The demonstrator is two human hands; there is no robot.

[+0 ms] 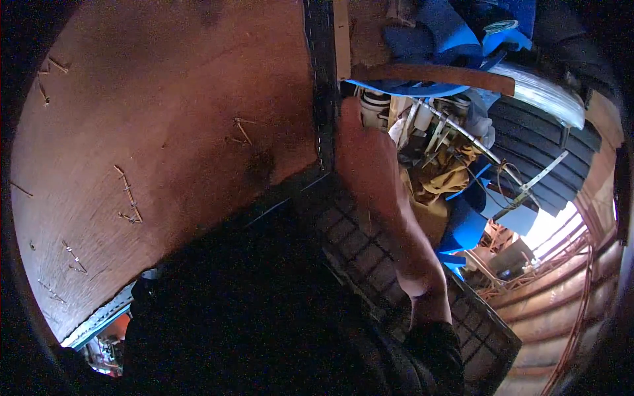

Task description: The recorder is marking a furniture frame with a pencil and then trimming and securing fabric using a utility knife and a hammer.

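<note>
My right arm [422,264], bare below a black sleeve, reaches up through the middle of the view. At its upper end my right hand [356,125] is dim and blurred, close beside a dark upright post [323,86]; its fingers cannot be made out. Left of the post stands a large reddish-brown wooden panel [185,112] with several thin bent pieces stuck to its face. Under the forearm lies a dark surface with a grid pattern [356,231]. My left hand does not show.
Right of the arm are a crumpled yellow-brown cloth [449,178], a long metal bar [475,142], white containers [374,109] and blue sheeting [465,221]. A curved brown strip [436,76] crosses above them. Dark ribbed panels [548,148] and a ribbed wall [541,317] stand farther right.
</note>
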